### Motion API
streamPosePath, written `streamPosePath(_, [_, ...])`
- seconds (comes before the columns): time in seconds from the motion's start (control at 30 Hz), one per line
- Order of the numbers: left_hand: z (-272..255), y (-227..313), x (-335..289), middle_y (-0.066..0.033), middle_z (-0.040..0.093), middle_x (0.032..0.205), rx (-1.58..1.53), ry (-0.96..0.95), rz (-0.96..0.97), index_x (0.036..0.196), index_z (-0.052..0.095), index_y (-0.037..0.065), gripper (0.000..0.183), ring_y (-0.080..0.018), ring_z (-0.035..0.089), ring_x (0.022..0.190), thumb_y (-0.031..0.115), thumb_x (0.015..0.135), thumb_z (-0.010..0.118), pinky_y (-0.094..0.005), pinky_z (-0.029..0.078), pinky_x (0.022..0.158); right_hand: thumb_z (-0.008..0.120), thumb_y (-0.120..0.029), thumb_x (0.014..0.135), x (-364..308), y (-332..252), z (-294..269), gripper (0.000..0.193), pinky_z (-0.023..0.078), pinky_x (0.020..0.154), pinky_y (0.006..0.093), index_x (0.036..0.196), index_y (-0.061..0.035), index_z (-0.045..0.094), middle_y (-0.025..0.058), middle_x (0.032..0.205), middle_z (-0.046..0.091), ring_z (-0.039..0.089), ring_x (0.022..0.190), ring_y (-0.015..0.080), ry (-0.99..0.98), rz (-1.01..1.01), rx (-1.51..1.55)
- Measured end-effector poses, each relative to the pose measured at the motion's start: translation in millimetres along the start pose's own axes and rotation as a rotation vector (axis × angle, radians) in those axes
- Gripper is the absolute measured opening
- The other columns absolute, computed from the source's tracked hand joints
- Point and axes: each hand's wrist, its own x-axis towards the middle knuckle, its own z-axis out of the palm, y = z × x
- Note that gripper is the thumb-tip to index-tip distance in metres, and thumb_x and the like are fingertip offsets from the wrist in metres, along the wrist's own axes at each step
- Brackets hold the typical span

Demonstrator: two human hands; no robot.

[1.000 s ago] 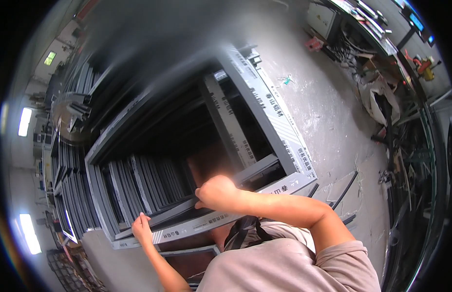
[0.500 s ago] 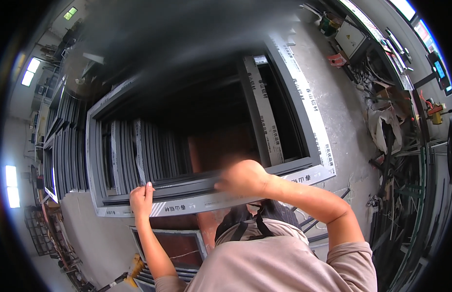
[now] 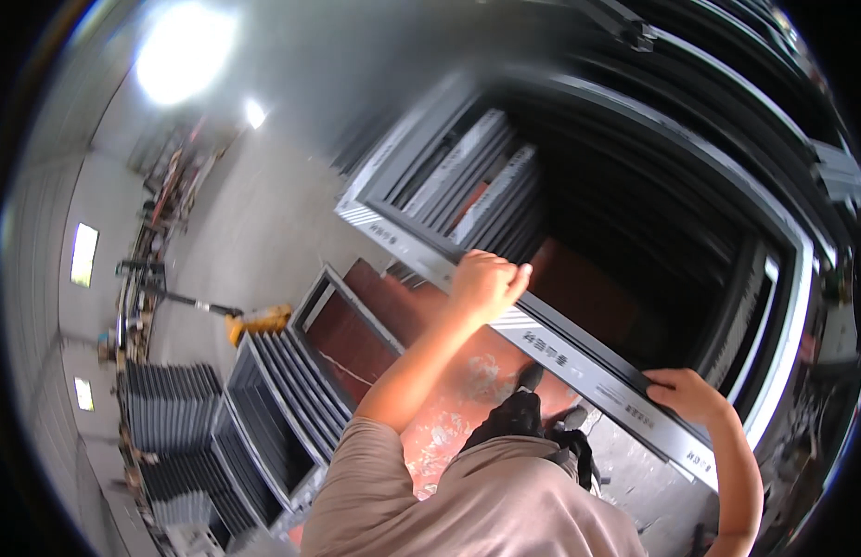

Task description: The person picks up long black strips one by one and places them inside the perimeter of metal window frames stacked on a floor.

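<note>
Step in hand, by the look of it: carrying or turning a large grey frame (image 3: pixel 579 357), held off the floor (image 3: pixel 263 232) in front of the person. Left hand (image 3: pixel 486 283) closed over the near rail's upper edge; right hand (image 3: pixel 686 395) clamped on the same rail further along, the two well apart. Next move likely calls for keeping both grips firm and the frame level while clearing the frames stacked on edge (image 3: pixel 273 408) at lower left. No containers seen; a yellow pallet jack (image 3: pixel 254 320) stands beyond.
</note>
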Motion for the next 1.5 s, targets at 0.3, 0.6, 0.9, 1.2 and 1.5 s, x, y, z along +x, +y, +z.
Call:
streamPosePath(0.3, [-27.8,-38.1,-14.5,-0.009,0.062,0.065,0.023,0.04,-0.089,0.061,0.064,0.006,0.04,-0.0282,0.063,0.075,0.03,0.092,0.057,-0.0398,0.045,0.096,0.069,-0.027,0.091,-4.7,-42.4,-5.7,0.04,0.044,0.104,0.043,0.124,-0.0047,0.066,0.0192,0.124,0.064,0.059,0.115,0.0328,-0.041,0.332,-0.103])
streamPosePath(0.6, [-22.0,-40.9,-21.4,-0.0103,0.064,0.069,-0.043,0.155,-0.121,0.062,0.063,0.002,0.031,-0.03,0.062,0.074,0.017,0.089,0.06,-0.0412,0.047,0.076,0.067,-0.023,0.091,1.7,-23.4,-3.0,0.034,0.05,0.096,0.0385,0.121,-0.0051,0.068,0.0179,0.115,0.068,0.062,0.106,0.0285,-0.064,0.247,-0.066])
streamPosePath(0.9, [-16.1,-43.5,-8.7,-0.0095,0.069,0.08,-0.052,0.148,-0.058,0.073,0.067,0.006,0.018,-0.0302,0.066,0.085,0.017,0.086,0.062,-0.045,0.048,0.095,0.077,-0.036,0.081,-36.3,28.2,8.7,0.057,0.05,0.096,0.0399,0.125,-0.0026,0.063,0.0187,0.12,0.065,0.063,0.107,0.0334,0.134,0.128,-0.228])
streamPosePath(1.2, [-7.8,-31.9,-27.7,-0.0131,0.068,0.101,0.048,0.356,-0.251,0.09,0.069,0.001,0.021,-0.0322,0.062,0.104,0.011,0.093,0.052,-0.0466,0.044,0.1,0.087,-0.036,0.064,-105.9,87.4,46.2,0.094,0.039,0.104,0.0464,0.139,-0.0011,0.043,0.0177,0.121,0.057,0.054,0.116,0.0338,0.524,-0.061,-0.598])
streamPosePath(1.5, [41.7,39.2,-100.3,-0.0172,0.049,0.132,-0.55,0.816,-0.857,0.13,0.047,-0.003,0.044,-0.0279,0.046,0.124,0.024,0.098,0.059,-0.0438,0.034,0.106,0.082,-0.039,0.066,-108.2,110.4,41.9,0.085,0.048,0.093,0.0471,0.132,0.0002,0.047,0.0191,0.114,0.06,0.061,0.107,0.0341,0.604,-0.274,-0.651])
